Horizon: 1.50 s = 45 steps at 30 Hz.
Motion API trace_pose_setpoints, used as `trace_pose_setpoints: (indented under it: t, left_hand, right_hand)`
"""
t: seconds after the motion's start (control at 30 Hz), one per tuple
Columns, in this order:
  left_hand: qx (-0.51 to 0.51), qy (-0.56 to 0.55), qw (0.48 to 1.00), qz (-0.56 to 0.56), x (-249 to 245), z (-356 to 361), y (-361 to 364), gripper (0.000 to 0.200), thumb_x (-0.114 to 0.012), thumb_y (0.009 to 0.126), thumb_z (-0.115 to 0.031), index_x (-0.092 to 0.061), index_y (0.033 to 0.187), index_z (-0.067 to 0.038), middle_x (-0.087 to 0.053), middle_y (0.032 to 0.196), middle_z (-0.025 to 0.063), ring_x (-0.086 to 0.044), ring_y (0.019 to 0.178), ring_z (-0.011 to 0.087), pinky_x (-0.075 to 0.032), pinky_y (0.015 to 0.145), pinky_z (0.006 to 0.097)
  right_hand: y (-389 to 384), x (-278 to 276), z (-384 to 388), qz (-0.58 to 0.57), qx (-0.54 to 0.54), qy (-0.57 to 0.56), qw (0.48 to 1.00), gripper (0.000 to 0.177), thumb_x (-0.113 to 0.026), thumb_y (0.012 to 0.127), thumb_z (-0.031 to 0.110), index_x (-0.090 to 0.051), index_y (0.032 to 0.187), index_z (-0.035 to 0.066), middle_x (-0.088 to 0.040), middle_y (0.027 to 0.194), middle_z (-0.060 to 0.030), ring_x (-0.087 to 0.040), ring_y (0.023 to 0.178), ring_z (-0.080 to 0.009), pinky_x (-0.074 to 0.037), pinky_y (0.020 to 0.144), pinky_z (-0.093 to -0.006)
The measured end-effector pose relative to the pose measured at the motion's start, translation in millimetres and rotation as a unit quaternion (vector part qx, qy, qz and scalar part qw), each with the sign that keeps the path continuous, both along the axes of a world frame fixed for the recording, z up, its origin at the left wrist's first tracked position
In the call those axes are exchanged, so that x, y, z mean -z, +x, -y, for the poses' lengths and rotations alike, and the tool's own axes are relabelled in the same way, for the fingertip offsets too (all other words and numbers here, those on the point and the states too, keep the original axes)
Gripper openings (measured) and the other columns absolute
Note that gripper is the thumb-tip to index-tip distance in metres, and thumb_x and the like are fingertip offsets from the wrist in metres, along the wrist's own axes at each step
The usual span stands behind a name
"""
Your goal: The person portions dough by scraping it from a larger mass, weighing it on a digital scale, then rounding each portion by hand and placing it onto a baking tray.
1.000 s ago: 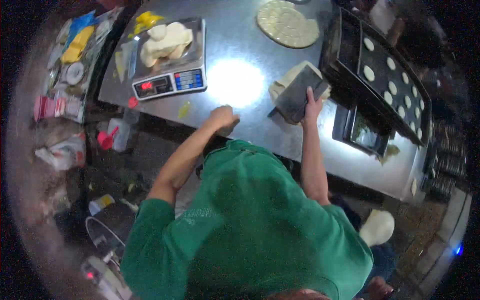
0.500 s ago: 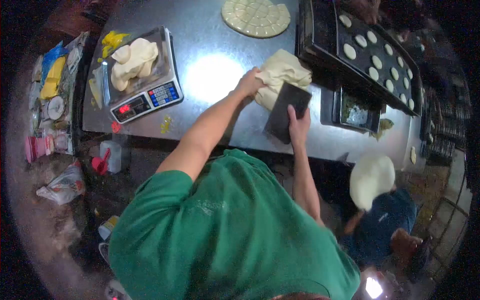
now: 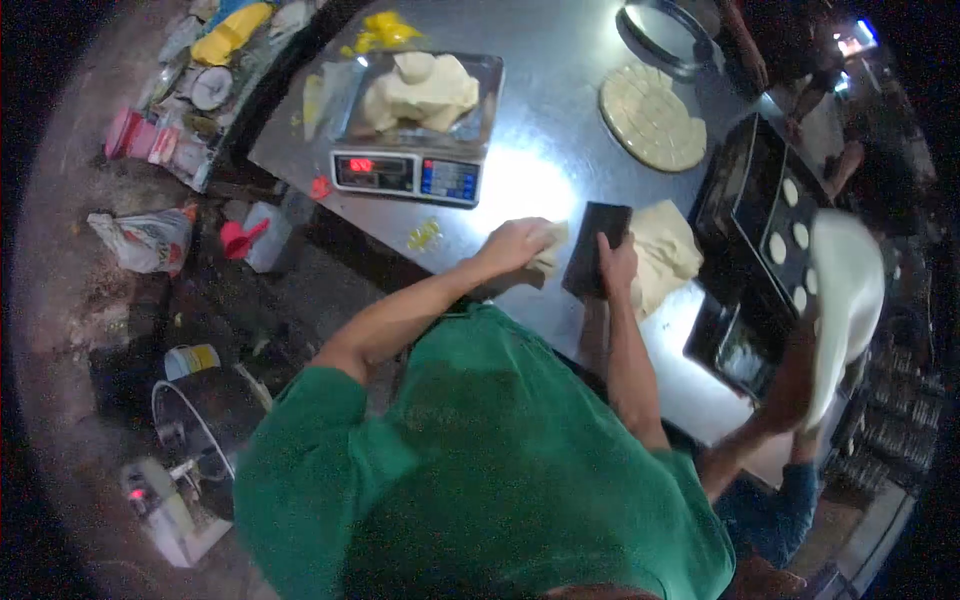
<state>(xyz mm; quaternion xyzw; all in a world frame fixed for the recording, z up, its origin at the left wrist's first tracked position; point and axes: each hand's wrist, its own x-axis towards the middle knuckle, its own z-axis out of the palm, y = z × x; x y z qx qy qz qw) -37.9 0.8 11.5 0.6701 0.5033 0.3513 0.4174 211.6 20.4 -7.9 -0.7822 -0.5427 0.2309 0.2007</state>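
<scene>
My left hand (image 3: 520, 246) is closed on a small piece of dough (image 3: 548, 252), held above the steel table (image 3: 460, 232). To its right, my right hand (image 3: 618, 266) grips a dark flat scraper (image 3: 596, 250) standing beside a larger lump of dough (image 3: 664, 256). A digital scale (image 3: 405, 178) with a lit red display carries another pile of dough (image 3: 420, 95) on its tray. Farther back lies a round slab of dough (image 3: 652, 118) marked into small pieces.
A black tray (image 3: 770, 215) with small dough ovals stands at the right, near a dark rectangular pan (image 3: 738, 345). Close on my right, a co-worker (image 3: 765, 515) holds up a big blurred sheet of dough (image 3: 845, 290). Another person's arms show at the upper right.
My left hand has come away from the large dough with a small piece. The scraper now stands left of the lump. The co-worker's dough has risen, and the whole view has turned.
</scene>
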Motion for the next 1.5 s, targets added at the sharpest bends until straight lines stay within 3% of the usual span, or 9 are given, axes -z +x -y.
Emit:
trace_pose_setpoints:
  t: [0.07,0.13,0.27,0.43,0.53,0.8,0.93,1.03,1.5]
  left_hand:
    - [-0.1,-0.169,0.977,0.085,-70.5,-27.6,-43.9,0.044,-0.066,0.094,-0.044,-0.07,0.117,-0.007,-0.07,0.105,0.0184,-0.068,0.1,0.0278,-0.051,0.09,0.0384]
    - [-0.212,0.132,0.968,0.013,-89.2,-64.0,-86.5,0.054,-0.071,0.091,-0.033,-0.056,0.136,-0.007,-0.068,0.118,0.0183,-0.066,0.105,0.0307,-0.05,0.093,0.0396]
    - [-0.339,0.364,0.858,-0.128,-101.6,-152.3,-162.3,0.045,-0.063,0.091,-0.019,-0.06,0.135,-0.017,-0.065,0.117,0.0102,-0.06,0.109,0.0294,-0.044,0.097,0.0488]
    - [-0.259,0.225,0.857,-0.384,-57.5,-148.5,-180.2,0.045,-0.061,0.09,-0.024,-0.063,0.135,-0.028,-0.038,0.155,0.0103,-0.028,0.145,0.0416,-0.02,0.109,0.0721]
    - [-0.23,0.192,0.891,-0.342,-55.4,-146.2,-181.8,0.046,-0.061,0.089,-0.023,-0.063,0.135,-0.03,-0.026,0.162,0.0118,-0.017,0.149,0.0466,-0.014,0.112,0.0735]
    - [-0.149,0.251,0.937,-0.19,-25.1,-35.7,-123.8,0.04,-0.06,0.09,-0.021,-0.063,0.129,-0.013,-0.048,0.143,0.0163,-0.042,0.132,0.0393,-0.037,0.105,0.0567]
    - [0.1,0.015,0.985,-0.142,44.7,29.3,-73.0,0.051,-0.062,0.091,-0.031,-0.056,0.132,-0.001,-0.045,0.149,0.0208,-0.042,0.136,0.0447,-0.04,0.107,0.0522]
    - [0.195,-0.066,0.919,-0.336,63.3,70.8,-41.2,0.067,-0.063,0.089,-0.037,-0.046,0.143,-0.001,-0.022,0.162,0.0224,-0.021,0.147,0.0474,-0.03,0.113,0.0611]
    - [0.146,-0.175,0.883,-0.41,44.7,94.9,2.3,0.1,-0.063,0.089,-0.048,-0.009,0.157,0.001,0.008,0.165,0.0242,0.009,0.15,0.0509,-0.01,0.113,0.0742]
  right_hand:
    - [4.9,16.8,-1.5,-0.053,0.029,0.008,0.998,0.06,-0.072,0.085,0.043,-0.055,0.122,-0.001,-0.069,0.11,-0.0258,-0.066,0.106,-0.0431,-0.05,0.09,-0.0473]
    - [5.5,21.2,3.8,0.015,0.016,0.048,0.999,0.057,-0.074,0.086,0.039,-0.057,0.122,-0.001,-0.07,0.111,-0.0233,-0.066,0.105,-0.0407,-0.05,0.091,-0.045]
    - [5.6,8.8,1.0,-0.055,0.026,0.027,0.998,0.049,-0.075,0.086,0.035,-0.061,0.117,-0.002,-0.071,0.109,-0.0211,-0.067,0.102,-0.0366,-0.05,0.09,-0.0421]
    - [7.5,15.3,3.2,-0.094,0.018,0.083,0.992,0.051,-0.076,0.085,0.038,-0.061,0.116,0.0,-0.07,0.104,-0.0229,-0.068,0.098,-0.0376,-0.051,0.087,-0.0437]
    - [17.0,14.5,0.4,-0.152,0.012,0.068,0.986,0.048,-0.077,0.086,0.035,-0.063,0.115,-0.001,-0.072,0.104,-0.0173,-0.068,0.095,-0.0292,-0.051,0.085,-0.0398]
    - [82.2,-3.7,-5.0,-0.449,0.122,0.079,0.882,0.048,-0.076,0.089,0.026,-0.059,0.125,-0.002,-0.067,0.111,-0.0097,-0.065,0.094,-0.021,-0.053,0.083,-0.0333]
    - [102.4,10.8,3.6,-0.383,0.086,0.122,0.912,0.059,-0.074,0.091,0.029,-0.053,0.135,-0.005,-0.064,0.122,-0.0139,-0.062,0.107,-0.0248,-0.049,0.094,-0.0364]
    - [106.6,22.8,5.5,-0.363,0.078,0.149,0.917,0.054,-0.074,0.092,0.028,-0.055,0.131,-0.004,-0.064,0.12,-0.0115,-0.061,0.105,-0.0231,-0.047,0.094,-0.0355]
    - [105.8,26.4,6.6,-0.362,0.069,0.197,0.909,0.046,-0.075,0.091,0.028,-0.061,0.117,-0.006,-0.068,0.109,-0.0123,-0.061,0.096,-0.022,-0.047,0.09,-0.0345]
